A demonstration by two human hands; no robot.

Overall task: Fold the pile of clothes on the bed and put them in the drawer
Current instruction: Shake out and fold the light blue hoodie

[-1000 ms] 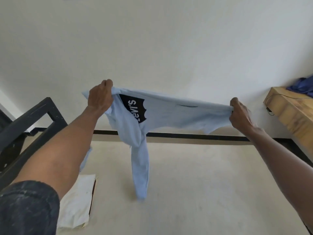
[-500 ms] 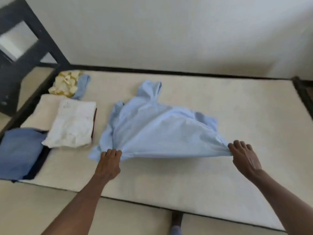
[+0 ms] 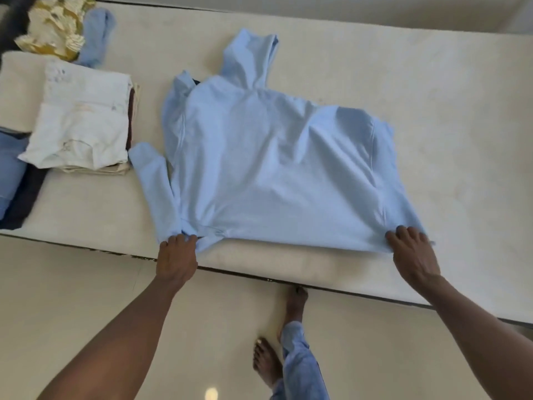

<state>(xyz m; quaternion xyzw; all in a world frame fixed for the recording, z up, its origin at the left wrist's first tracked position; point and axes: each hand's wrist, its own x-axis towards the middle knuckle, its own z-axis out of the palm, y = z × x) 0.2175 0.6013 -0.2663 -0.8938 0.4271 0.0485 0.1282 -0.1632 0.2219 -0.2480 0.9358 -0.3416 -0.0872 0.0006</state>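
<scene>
A light blue hoodie (image 3: 259, 157) lies spread face down on the cream mattress (image 3: 432, 111), hood pointing away from me. My left hand (image 3: 177, 256) grips its bottom hem at the left corner, beside a sleeve that runs along the left side. My right hand (image 3: 412, 252) grips the hem at the right corner. The hem sits close to the near edge of the bed. No drawer is in view.
A stack of folded clothes topped by a white garment (image 3: 83, 119) sits to the left. Folded blue and dark pieces (image 3: 11, 174) lie at the far left edge. A yellow patterned cloth (image 3: 54, 27) and a blue cloth (image 3: 96, 39) lie beyond. My feet (image 3: 268, 368) stand on pale floor.
The hoodie was held up in the air, then swung down. It now lies flat on the mattress, with both hands still on its hem near the bed's edge.
</scene>
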